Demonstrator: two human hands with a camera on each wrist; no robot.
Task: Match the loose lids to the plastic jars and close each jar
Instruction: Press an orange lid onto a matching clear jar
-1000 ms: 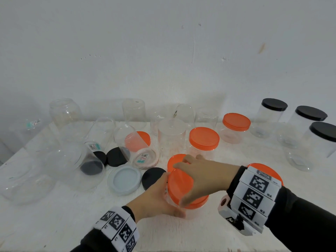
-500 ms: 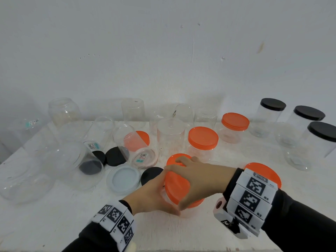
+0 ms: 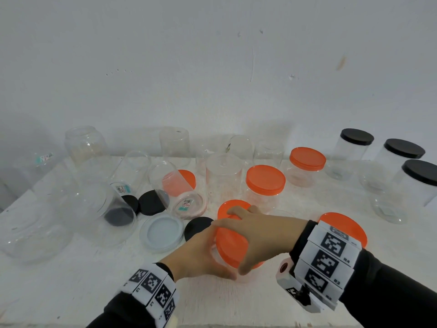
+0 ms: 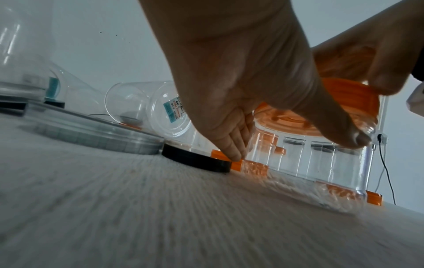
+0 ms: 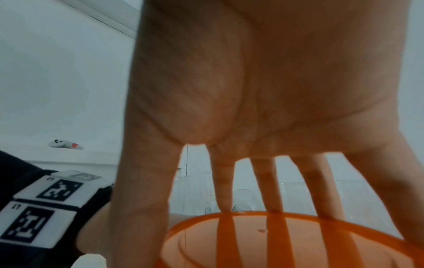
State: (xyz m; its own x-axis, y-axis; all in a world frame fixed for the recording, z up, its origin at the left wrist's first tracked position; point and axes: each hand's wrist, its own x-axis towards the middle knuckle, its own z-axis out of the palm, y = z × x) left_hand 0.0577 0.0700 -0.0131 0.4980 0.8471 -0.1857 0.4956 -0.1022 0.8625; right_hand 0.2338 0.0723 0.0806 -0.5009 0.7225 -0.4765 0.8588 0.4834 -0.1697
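Note:
A clear plastic jar (image 4: 321,163) stands at the table's front middle, tipped to the left. My left hand (image 3: 203,254) grips its side, thumb in front and fingers behind. An orange lid (image 3: 230,245) sits on the jar's mouth. My right hand (image 3: 250,235) comes from the right and grips that lid from above, fingers spread over its rim (image 5: 286,241). In the left wrist view the orange lid (image 4: 353,98) sits slanted on the jar, under the right hand's fingers. The jar body is mostly hidden in the head view.
Loose orange lids lie just behind the jar (image 3: 227,205) and by my right wrist (image 3: 343,223). Two black lids (image 3: 151,202) (image 3: 198,227) and a pale clear lid (image 3: 162,229) lie to the left. Open jars (image 3: 94,209) lie on their sides. Closed orange-lidded (image 3: 264,183) and black-lidded jars (image 3: 357,137) stand behind and right.
Both hands have shifted slightly left with the jar, and the lid now tilts more to the left. My right hand has turned on the lid.

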